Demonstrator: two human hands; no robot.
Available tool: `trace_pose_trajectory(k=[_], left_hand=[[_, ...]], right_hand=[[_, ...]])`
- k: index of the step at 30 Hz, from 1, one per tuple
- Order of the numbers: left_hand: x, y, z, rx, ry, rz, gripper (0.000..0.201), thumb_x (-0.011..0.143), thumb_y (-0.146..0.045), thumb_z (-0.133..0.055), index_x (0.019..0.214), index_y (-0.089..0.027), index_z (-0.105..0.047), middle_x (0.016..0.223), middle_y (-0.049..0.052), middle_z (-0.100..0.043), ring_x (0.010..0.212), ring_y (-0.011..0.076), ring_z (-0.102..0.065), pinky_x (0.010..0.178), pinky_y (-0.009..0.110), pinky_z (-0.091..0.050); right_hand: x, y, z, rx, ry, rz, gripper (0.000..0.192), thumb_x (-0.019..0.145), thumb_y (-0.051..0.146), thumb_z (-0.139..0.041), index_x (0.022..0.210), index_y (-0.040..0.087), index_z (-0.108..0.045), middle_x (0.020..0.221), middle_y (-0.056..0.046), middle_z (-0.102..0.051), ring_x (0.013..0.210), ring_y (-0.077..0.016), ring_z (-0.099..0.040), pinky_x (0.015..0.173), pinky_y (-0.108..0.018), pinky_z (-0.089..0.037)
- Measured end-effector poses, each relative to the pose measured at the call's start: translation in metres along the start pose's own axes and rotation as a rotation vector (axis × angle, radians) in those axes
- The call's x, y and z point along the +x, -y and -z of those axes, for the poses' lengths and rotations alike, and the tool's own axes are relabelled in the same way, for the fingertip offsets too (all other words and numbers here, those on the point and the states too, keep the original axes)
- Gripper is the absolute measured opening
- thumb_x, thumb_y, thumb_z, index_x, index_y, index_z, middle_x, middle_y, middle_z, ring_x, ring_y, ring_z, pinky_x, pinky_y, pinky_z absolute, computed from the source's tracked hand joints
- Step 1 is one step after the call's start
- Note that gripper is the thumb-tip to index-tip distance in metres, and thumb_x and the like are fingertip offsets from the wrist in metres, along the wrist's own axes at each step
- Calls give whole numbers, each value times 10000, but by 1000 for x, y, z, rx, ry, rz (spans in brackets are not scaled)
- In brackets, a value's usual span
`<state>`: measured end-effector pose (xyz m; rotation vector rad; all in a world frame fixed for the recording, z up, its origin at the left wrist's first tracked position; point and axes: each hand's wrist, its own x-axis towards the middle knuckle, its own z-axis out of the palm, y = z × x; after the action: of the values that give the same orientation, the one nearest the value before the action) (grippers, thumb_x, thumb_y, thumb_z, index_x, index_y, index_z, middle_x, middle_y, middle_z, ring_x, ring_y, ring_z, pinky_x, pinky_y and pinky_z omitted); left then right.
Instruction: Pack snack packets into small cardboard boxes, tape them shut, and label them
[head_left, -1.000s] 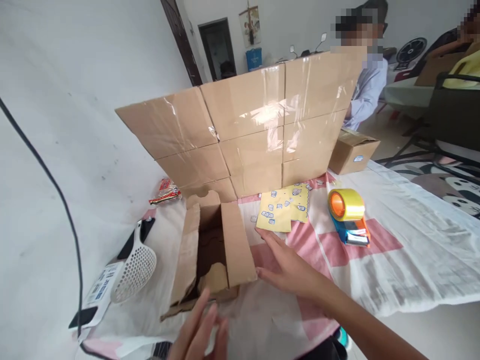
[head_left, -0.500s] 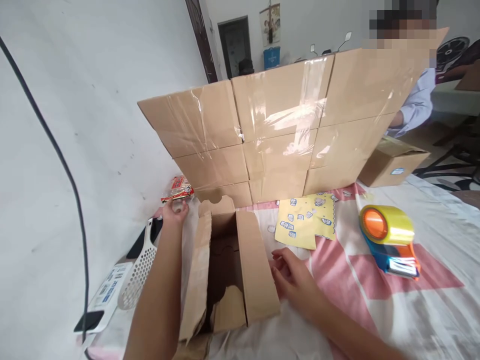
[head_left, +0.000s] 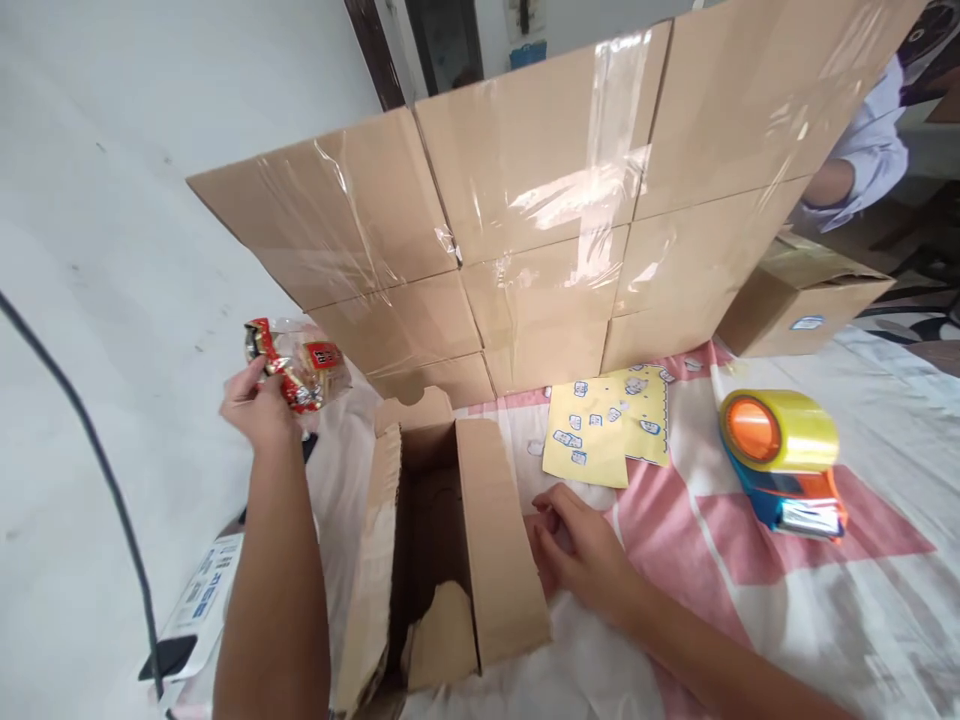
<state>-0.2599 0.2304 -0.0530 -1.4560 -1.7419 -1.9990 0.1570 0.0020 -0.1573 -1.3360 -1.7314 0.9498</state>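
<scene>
My left hand point(head_left: 259, 405) holds a red and clear snack packet point(head_left: 300, 362), lifted off the table beside the white wall. An open cardboard box point(head_left: 442, 550) lies in front of me with its flaps spread. My right hand point(head_left: 577, 545) rests on the cloth against the box's right flap, fingers curled and holding nothing. A yellow sticker sheet point(head_left: 607, 425) lies just beyond that hand.
A wall of taped cardboard boxes point(head_left: 540, 210) stands behind. A tape dispenser point(head_left: 784, 460) with an orange core sits at the right, a small box point(head_left: 802, 305) behind it. A printed white packet point(head_left: 199, 605) and a black cable point(head_left: 97, 450) lie at the left. Another person's sleeve point(head_left: 870, 160) shows top right.
My left hand reached to the snack packet by the wall, took hold of it and lifted it. My right hand's fingers curled in beside the box flap. The view moved closer.
</scene>
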Motion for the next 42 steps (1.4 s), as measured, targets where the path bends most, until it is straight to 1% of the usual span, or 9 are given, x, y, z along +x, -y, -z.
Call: trace_pose_trajectory(k=[7,10,13,15,17,23,29,34,42], left_hand=[[-94,-167,99,10,-448,-208,313,706,-172,-762,1016,-133,-782,1019,11,-640,830,120,-621,818,310,-571],[-162,-222,115,51,-384,-376,226,743,-138,-768,964,-176,-794,1056,44,-663,907,174,-657,787,348,-575],[-210,-246,124,-14,-90,-651,203,727,-47,-770,835,-218,-758,995,40,-680,1017,240,-683,861,419,-600],[-231,-254,128,-74,160,-744,201,788,-52,-726,860,-239,-741,993,47,-684,1096,256,-669,920,445,-604],[-246,-260,132,-135,362,-742,206,856,-50,-654,874,-245,-721,1044,50,-684,1136,232,-652,995,451,-583],[-269,-265,153,-99,729,-651,283,879,-18,-557,760,-243,-681,1322,35,-618,1430,260,-467,1234,571,-340],[-274,-235,160,100,326,-321,211,870,-186,-671,1070,-248,-701,1525,123,-454,1471,347,-395,1146,599,-413],[-270,-209,157,223,432,152,477,908,-333,-604,1373,-230,-611,1538,180,-491,1388,368,-517,1074,555,-481],[-271,-200,162,122,263,398,415,918,-538,-550,956,-183,-763,833,148,-760,932,345,-735,782,401,-574]], right_hand=[[2,37,23,116,-115,210,112,943,241,-534,1027,231,-608,1002,-62,-663,891,-189,-649,770,-335,-552],[-3,78,38,253,-77,248,279,929,329,-613,1196,246,-605,1173,-92,-687,1039,-218,-686,884,-382,-592],[-12,121,44,404,75,340,1003,788,418,-820,1590,298,-230,1504,-138,-524,1327,-284,-588,1063,-481,-537],[-19,140,39,518,185,398,1215,713,460,-885,1629,310,-100,1484,-128,-552,1341,-300,-585,1060,-503,-544],[-27,151,29,633,213,426,989,774,514,-825,1581,298,-296,1255,-89,-703,1167,-286,-696,956,-481,-611],[-40,139,4,635,-215,321,482,901,529,-654,1302,264,-620,957,-60,-746,994,-272,-723,918,-465,-612],[-25,126,22,472,-486,282,502,974,481,-471,1392,209,-528,1140,-105,-712,1162,-280,-648,1043,-484,-517],[-15,148,25,404,-434,285,575,908,374,-583,1442,216,-441,1198,-98,-688,1120,-248,-647,1066,-440,-499],[-1,155,-19,271,-307,342,867,941,355,-581,1617,212,-58,1458,-151,-538,1387,-257,-502,1191,-483,-380]])
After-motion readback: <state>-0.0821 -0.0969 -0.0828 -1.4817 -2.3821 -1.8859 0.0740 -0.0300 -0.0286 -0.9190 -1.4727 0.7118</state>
